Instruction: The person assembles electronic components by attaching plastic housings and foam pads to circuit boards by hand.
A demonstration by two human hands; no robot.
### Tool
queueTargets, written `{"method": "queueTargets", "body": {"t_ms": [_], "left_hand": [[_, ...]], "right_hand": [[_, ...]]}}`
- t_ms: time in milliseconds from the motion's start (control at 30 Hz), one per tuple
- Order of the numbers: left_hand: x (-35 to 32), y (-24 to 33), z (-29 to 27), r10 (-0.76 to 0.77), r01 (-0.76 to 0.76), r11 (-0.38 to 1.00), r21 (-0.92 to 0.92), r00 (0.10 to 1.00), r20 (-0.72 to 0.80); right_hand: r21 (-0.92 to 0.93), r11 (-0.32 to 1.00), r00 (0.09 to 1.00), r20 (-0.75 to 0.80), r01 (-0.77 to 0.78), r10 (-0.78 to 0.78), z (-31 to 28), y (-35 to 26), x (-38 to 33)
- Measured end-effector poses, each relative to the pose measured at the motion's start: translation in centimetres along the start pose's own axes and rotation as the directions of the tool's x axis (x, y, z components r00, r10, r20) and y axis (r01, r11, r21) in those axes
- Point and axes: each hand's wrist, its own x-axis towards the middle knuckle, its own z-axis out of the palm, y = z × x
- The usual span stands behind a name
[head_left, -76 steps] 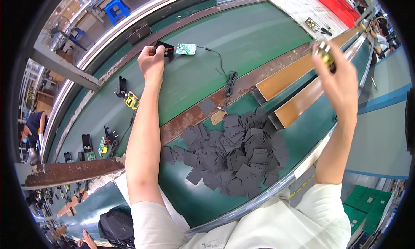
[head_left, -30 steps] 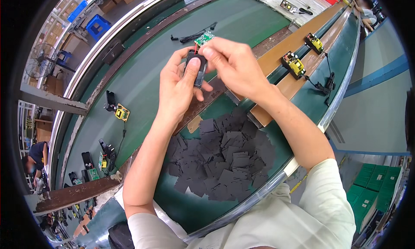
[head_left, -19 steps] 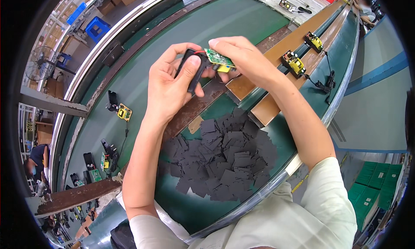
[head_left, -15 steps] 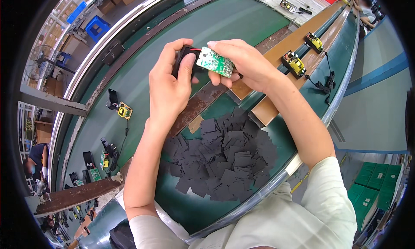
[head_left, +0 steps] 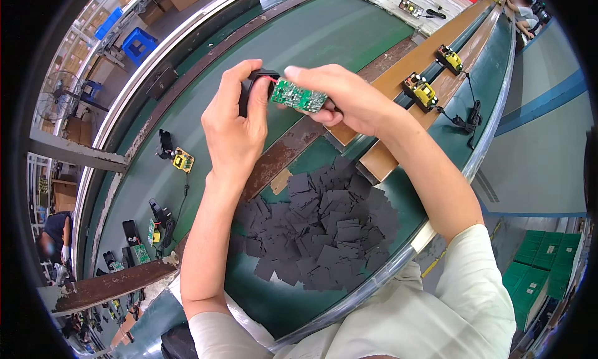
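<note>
My left hand (head_left: 235,119) is closed around a black plastic casing (head_left: 266,76), held upright above the green belt. My right hand (head_left: 336,97) grips a green circuit board (head_left: 299,97) by its right end, solder side toward me. A short red wire (head_left: 269,78) runs between the board's left end and the casing. Board and casing are close together but at an angle. The underside of the board and most of the casing are hidden by my fingers. Below my hands lies a heap of thin black sheets (head_left: 324,228).
Two yellow-and-black power boards (head_left: 421,92) with a coiled black cable (head_left: 473,116) sit on brown rails to the right. Opened casings with boards (head_left: 182,160) lie on the green belt (head_left: 205,110) at left. A rusty metal strip (head_left: 274,166) divides the surface. Another person (head_left: 57,231) works far left.
Both hands have shifted slightly left. The circuit board has tilted and moved left with my right hand, closer to the casing. Items on the left belt have slid a little.
</note>
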Motion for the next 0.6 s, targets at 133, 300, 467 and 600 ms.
{"method": "queueTargets", "body": {"t_ms": [133,300,467,600], "left_hand": [[-0.2,-0.7,0.2,0.012,-0.012,0.993,0.116,1.000,0.004],[-0.6,0.0,0.7,-0.201,0.201,0.979,-0.022,0.980,0.010],[-0.9,1.0,0.9,-0.215,0.227,0.958,-0.178,0.973,0.083],[-1.2,2.6,0.8,-0.368,0.488,0.633,-0.601,0.873,0.321]], "right_hand": [[-0.570,0.815,0.968,-0.126,0.110,-0.218,2.1,0.6,-0.2],[-0.829,0.448,0.703,-0.098,0.335,-0.705,3.2,1.8,-0.1],[-0.833,0.456,0.640,-0.168,0.315,-0.750,2.6,1.8,0.2],[-0.870,0.371,0.570,-0.133,0.325,-0.811,2.4,2.3,0.6]]}}
